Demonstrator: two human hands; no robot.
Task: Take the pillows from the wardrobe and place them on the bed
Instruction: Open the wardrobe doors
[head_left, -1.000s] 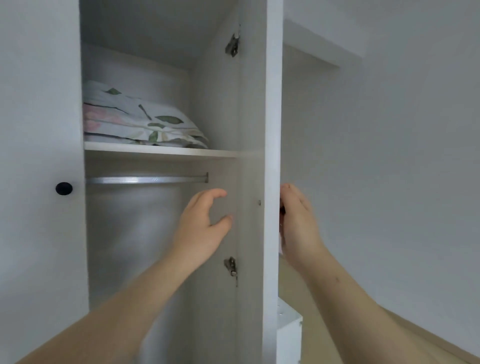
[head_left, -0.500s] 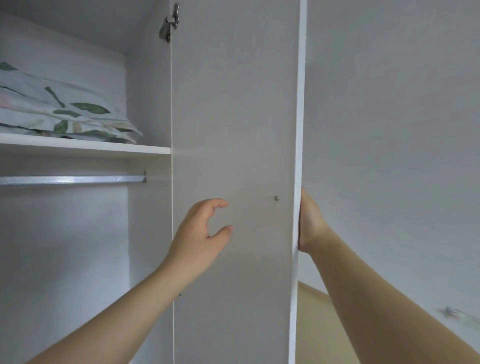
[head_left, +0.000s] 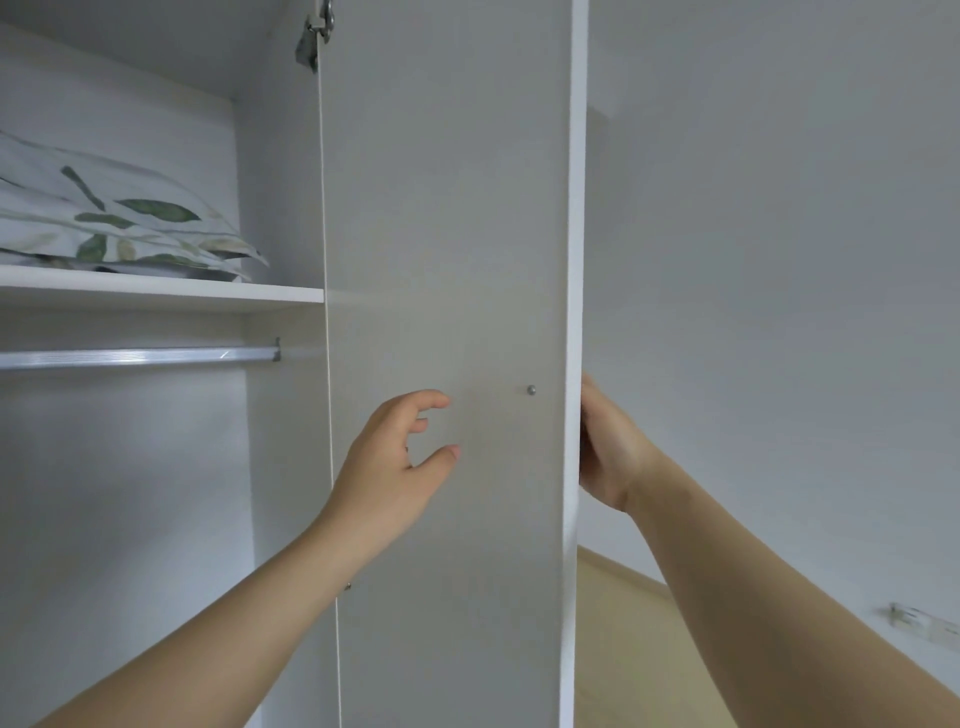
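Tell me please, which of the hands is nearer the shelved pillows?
Left. The left hand is before the door, below-right of the pillows; the right hand holds the door's far edge.

White wardrobe (head_left: 280, 171) with one door (head_left: 447, 249) standing open, a white shelf (head_left: 156, 294) over a metal rail (head_left: 135, 357) inside; plain white wall (head_left: 779, 249) to the right carrying a small blurred fitting (head_left: 920, 621) low down; pale wood-tone floor (head_left: 618, 629) below; soft, even light.

**Left hand** (head_left: 397, 470) is reaching forward and upward, arm outstretched, fingers loosely curled, thumb held apart, and is grasping nothing. **Right hand** (head_left: 608, 447) is reaching up at a similar height, wrist bent, its fingers hidden from view.
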